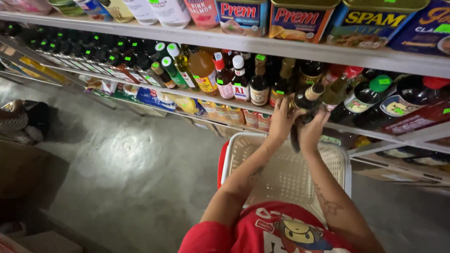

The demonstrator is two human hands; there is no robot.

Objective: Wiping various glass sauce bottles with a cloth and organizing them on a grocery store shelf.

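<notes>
Both hands on one dark glass bottle (304,104) at the shelf edge (300,50), 1 o'clock of the cream plastic basket (286,173). Left hand (281,122) wraps its side, right hand (311,133) cups the base. Step: lifting it off the shelf, probably. Next move needs a firm two-handed grip clear of neighbouring bottles. Tan cap, pale label.

Between our fingers (283,112) we have a dark glass bottle with a tan cap (304,102), our left hand (280,122) on its left, our right hand (313,131) on its right. Below our fingers lies a cream plastic lattice basket (286,175). Beyond them, a grey metal shelf (197,96) carries dark sauce bottles (243,84); above them, flat rectangular meat tins (300,21).
</notes>
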